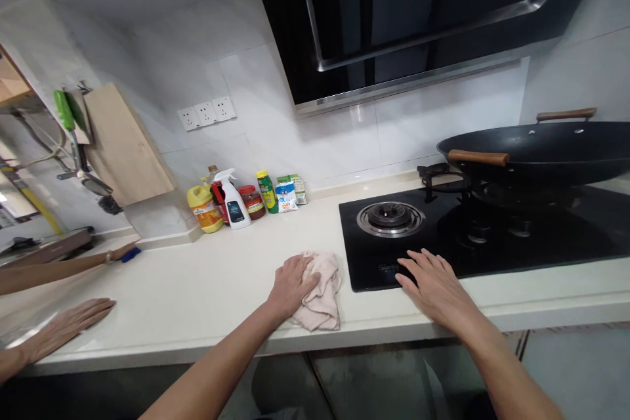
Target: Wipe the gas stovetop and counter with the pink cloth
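A crumpled pale pink cloth [322, 295] lies on the white countertop, just left of the black glass hob [472, 262]. My left hand [294, 285] grips its left side and presses it down, the thumb laid over the folds. Part of the cloth is hidden beneath my palm. On the hob's front left edge rests my right hand [433, 285], empty, its fingers spread and palm down. The round left burner [391, 218] sits a little beyond those fingertips.
A large black wok [541, 144] stands on the hob's right side. Against the wall are a spray bottle [235, 203], a yellow jug [205, 209], a red-lidded jar [252, 202] and small packets. At left, a co-worker's hands [69, 328] are on the counter, one at a blue item [130, 254].
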Tool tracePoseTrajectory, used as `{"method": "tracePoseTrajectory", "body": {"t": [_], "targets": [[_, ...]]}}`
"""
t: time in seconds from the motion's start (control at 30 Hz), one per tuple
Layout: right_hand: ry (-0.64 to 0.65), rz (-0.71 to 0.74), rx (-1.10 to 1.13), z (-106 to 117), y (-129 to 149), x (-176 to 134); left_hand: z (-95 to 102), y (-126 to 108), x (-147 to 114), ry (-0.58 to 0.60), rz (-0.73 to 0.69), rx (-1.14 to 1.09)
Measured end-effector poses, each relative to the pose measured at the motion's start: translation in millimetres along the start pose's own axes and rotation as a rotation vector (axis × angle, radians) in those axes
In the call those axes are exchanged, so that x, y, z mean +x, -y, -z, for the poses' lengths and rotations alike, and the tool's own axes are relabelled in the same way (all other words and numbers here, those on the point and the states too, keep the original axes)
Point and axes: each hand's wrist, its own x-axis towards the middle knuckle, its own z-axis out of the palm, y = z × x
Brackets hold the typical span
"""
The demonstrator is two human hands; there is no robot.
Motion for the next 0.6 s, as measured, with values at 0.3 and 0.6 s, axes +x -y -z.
{"method": "tracePoseTrajectory", "body": {"t": [0.3,0.6], "targets": [[-0.020,0.008,-0.027,-0.4,-0.3,-0.4,-2.4,3.8,3.0,-0.013,-0.010,-0.006],[-0.034,0.009,-0.023,-1.8,-0.7,-0.7,-2.0,3.6,2.6,-0.020,-0.016,-0.032]]}}
